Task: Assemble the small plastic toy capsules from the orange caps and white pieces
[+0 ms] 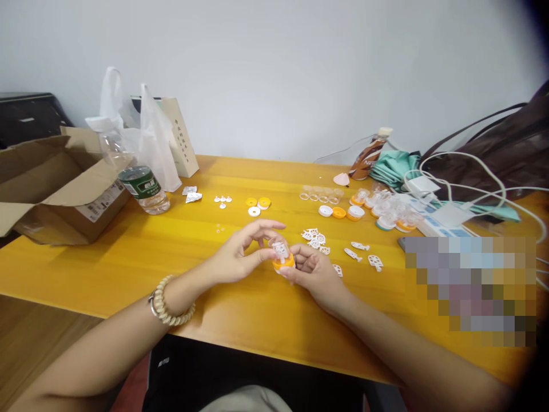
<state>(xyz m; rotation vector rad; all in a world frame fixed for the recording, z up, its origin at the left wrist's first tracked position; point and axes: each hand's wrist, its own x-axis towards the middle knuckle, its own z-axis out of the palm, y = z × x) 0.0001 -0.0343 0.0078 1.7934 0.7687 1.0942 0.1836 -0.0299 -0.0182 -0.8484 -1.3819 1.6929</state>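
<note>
I have both hands on one clear-domed capsule (281, 256), held over the middle of the tabletop (240, 312), between front and back edges. Right hand (316, 276): fingers curled in, thumb and forefinger pinching the orange-and-white base. Left hand (246, 252): half open, thumb against the dome's side, fingers arched over the top. Dome's small and glary from the head view, so I can't tell if those left fingers grip it or if it's fully seated. A white insert shows inside.

Step in hand, my read: mating dome to base. Next move calls for base held steady, dome square, even pressure.

White spoked pieces (315, 237) lie just beyond the right hand. Loose clear cups (314, 197) and orange and white discs (263, 203) sit toward the back edge; more domed capsules (386, 210) cluster toward the right edge.
</note>
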